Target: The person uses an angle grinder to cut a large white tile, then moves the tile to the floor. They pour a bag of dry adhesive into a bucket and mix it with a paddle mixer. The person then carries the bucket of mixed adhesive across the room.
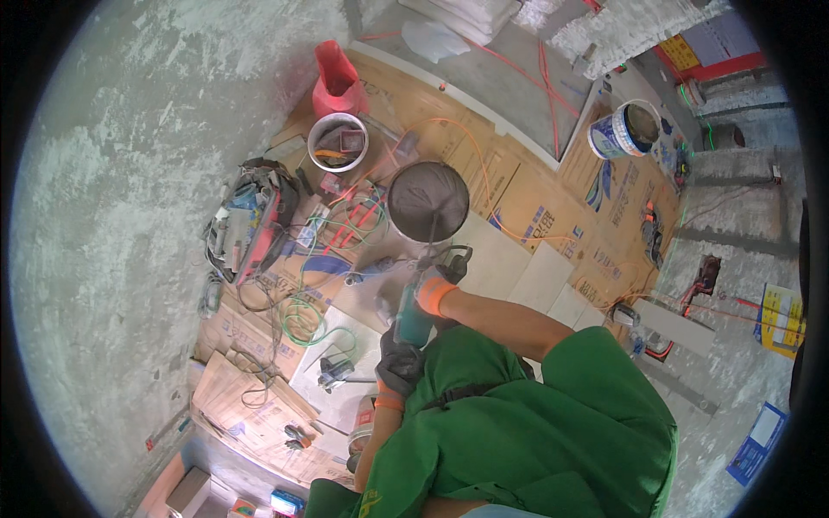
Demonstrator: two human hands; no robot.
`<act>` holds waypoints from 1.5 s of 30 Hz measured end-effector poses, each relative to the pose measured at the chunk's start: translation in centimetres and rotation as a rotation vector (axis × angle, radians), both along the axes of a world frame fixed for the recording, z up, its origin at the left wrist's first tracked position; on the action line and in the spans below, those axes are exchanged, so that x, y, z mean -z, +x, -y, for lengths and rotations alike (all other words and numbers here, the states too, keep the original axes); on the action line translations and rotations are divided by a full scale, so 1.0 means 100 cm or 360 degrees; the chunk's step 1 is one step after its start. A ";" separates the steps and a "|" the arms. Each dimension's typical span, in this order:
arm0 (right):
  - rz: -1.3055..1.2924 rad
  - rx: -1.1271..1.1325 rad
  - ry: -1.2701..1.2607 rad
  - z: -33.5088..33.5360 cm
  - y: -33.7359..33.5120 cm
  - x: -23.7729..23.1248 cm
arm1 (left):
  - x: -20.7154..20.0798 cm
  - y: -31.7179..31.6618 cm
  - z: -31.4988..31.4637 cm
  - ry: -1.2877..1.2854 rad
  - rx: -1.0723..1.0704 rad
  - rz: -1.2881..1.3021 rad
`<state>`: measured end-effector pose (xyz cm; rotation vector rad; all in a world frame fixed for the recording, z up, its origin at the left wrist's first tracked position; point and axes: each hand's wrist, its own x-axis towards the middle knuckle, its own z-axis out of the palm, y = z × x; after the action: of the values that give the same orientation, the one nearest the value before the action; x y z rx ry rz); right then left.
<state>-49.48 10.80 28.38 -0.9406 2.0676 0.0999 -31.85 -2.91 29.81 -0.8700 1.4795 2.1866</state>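
Note:
With both gloved hands I hold a teal power mixer [414, 321], a drill-like tool with a black handle. Its thin shaft runs down into a round bucket of wet grey mortar [427, 203], where the end is hidden in the mix. My left hand [400, 367], in a dark glove with an orange cuff, is closed round the rear of the tool. Farther forward, my right hand [432, 289] grips it near the black handle; its fingers are partly hidden.
Left of the mortar bucket lie a tool bag [255, 220], a green hose [302, 319] and tangled cables. A white bucket of tools [338, 142] and a red bag [337, 82] stand beyond. Another bucket [623, 131] is at far right. Cardboard [540, 203] covers the floor.

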 end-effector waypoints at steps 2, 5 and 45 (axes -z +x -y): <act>0.0022 0.0002 0.0031 0.001 0.001 0.005 | 0.001 0.000 -0.003 0.0591 -0.0258 0.0133; 0.0022 0.0093 0.0029 0.000 0.004 0.014 | 0.000 0.000 -0.001 0.0910 -0.0368 0.0220; -0.0300 -0.0059 0.0172 0.010 0.010 -0.022 | 0.036 0.029 0.007 0.0319 -0.0197 0.0023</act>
<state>-48.53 9.80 30.57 -0.9329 2.1927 0.3277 -28.94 -3.65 26.20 -0.9273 1.2026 2.3633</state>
